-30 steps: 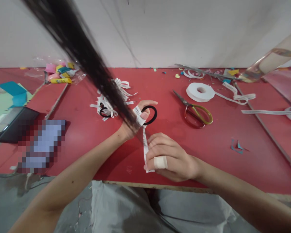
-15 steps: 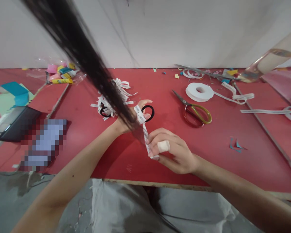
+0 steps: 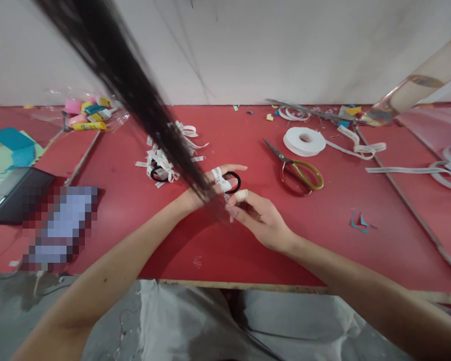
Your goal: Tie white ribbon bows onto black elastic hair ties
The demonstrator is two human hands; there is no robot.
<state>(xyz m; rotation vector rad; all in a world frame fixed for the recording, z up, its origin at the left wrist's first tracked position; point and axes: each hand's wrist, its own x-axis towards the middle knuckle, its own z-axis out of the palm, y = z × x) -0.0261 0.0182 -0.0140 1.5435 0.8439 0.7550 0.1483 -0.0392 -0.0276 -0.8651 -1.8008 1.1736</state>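
Observation:
My left hand (image 3: 206,186) holds a black hair tie (image 3: 237,181) near its fingertips, index finger stretched out to the right. White printed ribbon (image 3: 218,176) is looped over its fingers beside the hair tie. Just below, my right hand (image 3: 265,218), a beige plaster on one finger, pinches the ribbon close to the left hand. A dark strand of hair hangs across the view and covers part of the left hand. Behind it lies a pile of ribbon bows (image 3: 160,163) on black hair ties.
Scissors (image 3: 298,173) lie right of my hands, near a white ribbon roll (image 3: 304,142). A phone (image 3: 65,220) and a black case (image 3: 20,193) are on the left. Bagged coloured items (image 3: 92,115) stand by the wall. Blue scraps (image 3: 361,223) lie at right on the red table (image 3: 165,255).
My right hand has moved up and closer to my left hand, and the ribbon tail between them shows shorter. The left hand's index finger has stretched further out to the right.

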